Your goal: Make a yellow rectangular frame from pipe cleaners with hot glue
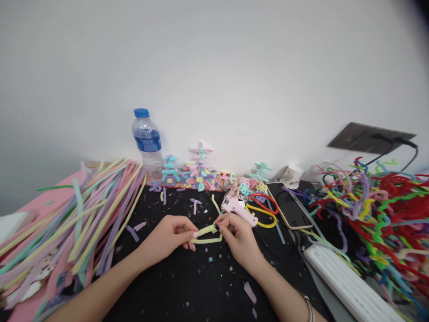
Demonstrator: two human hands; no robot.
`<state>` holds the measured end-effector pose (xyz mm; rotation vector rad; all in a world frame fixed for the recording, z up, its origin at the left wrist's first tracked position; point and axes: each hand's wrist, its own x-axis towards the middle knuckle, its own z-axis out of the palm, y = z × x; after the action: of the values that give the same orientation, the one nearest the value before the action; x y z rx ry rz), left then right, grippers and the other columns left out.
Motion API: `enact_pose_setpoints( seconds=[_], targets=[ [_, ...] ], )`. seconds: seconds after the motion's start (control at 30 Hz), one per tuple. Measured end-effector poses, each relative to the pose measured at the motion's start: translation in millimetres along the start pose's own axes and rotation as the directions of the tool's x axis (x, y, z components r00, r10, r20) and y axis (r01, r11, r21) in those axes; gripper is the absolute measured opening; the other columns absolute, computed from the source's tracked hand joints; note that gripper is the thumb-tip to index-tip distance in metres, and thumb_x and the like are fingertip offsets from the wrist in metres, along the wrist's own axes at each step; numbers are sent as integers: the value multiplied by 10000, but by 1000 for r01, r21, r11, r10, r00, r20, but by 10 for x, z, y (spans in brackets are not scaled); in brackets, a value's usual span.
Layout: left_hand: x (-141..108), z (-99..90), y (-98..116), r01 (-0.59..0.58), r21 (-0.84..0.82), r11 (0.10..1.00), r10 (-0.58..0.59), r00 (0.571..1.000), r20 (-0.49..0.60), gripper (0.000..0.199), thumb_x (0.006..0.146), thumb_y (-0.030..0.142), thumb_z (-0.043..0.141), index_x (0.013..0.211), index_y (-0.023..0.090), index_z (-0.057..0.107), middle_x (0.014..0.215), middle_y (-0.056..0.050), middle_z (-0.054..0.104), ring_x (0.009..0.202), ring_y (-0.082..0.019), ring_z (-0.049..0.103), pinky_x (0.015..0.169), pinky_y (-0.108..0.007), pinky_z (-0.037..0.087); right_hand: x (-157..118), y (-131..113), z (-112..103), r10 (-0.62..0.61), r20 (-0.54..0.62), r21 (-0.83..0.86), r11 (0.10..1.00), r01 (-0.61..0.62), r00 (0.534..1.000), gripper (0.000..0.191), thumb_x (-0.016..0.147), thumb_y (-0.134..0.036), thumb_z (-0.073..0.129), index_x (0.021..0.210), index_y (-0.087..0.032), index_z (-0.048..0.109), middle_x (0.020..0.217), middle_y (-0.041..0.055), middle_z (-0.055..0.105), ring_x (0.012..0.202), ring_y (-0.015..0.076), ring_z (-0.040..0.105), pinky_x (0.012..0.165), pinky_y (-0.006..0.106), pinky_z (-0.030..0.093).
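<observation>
A pale yellow pipe cleaner (208, 241), bent into a narrow loop, is stretched between my two hands above the black table top. My left hand (174, 233) pinches its left end between thumb and finger. At the other end, my right hand (236, 237) grips it with thumb and fingertips, and a free tail of yellow points up behind the fingers. Just beyond my right hand lies a pink glue gun (238, 208). Beside it are scissors with red and yellow handles (264, 220).
Loose pastel pipe cleaners (97, 219) pile up at left, brightly coloured ones (378, 223) at right. Along the wall stand a water bottle (147, 141), finished pipe cleaner figures (200, 172) and a paper cup (291, 176). A phone (290, 208) and a white power strip (348, 281) lie right.
</observation>
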<state>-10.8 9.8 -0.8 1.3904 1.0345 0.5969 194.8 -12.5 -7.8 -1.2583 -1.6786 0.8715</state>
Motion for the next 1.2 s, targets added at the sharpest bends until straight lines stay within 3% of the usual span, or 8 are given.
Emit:
enact_pose_setpoints(
  seconds=[0.2,0.33,0.4,0.53,0.87,1.0,1.2],
  targets=[
    [11,4,-20,1,-26,1000,-1,999,33,145,748,274,632,712,134,642,558,-20,682,536,-135,626,560,-225,476,-36,3,21,-69,-39,-57,996,67,997,182,815,-98,512,657,-187,520,861,25,651,774,153,597,644,241,436],
    [14,-20,-35,37,-42,998,-36,999,32,190,737,320,655,730,130,649,577,-35,693,549,-138,634,540,-210,467,-16,13,3,-53,-59,-31,998,52,997,155,813,-110,541,699,-191,609,866,35,677,787,164,623,614,238,457],
    [14,-38,-33,69,-66,995,-66,997,47,231,750,359,645,773,129,655,593,-40,697,564,-142,643,523,-199,458,-1,10,-20,-83,-67,0,997,83,994,150,815,-113,551,761,-197,663,878,40,690,823,170,636,680,253,482],
    [12,-68,-8,97,-89,991,-86,989,123,283,782,400,605,849,132,668,618,-38,691,597,-146,651,523,-186,447,-3,-19,-45,-158,-76,37,986,162,984,203,827,-100,547,846,-218,710,902,40,704,876,168,641,806,278,485],
    [-11,-42,27,37,27,999,-43,956,290,241,772,373,609,741,144,679,586,13,617,540,-115,556,539,-203,420,-33,-55,29,-153,-94,38,987,158,984,208,807,-101,564,874,-218,721,909,50,701,847,169,644,752,270,500],
    [5,-55,16,37,-8,999,-34,965,259,258,785,372,594,680,139,627,558,19,586,534,-109,544,535,-200,410,-48,-16,25,-48,-97,47,998,53,994,214,795,-130,560,944,-215,689,883,42,688,716,153,623,595,242,480],
    [18,-74,2,80,-102,992,-68,991,113,265,781,398,592,697,147,569,579,17,587,525,-106,533,530,-202,410,-20,79,22,48,-86,-25,998,-51,995,117,795,-184,550,817,-180,665,685,11,633,545,123,527,500,225,415]
  ],
)
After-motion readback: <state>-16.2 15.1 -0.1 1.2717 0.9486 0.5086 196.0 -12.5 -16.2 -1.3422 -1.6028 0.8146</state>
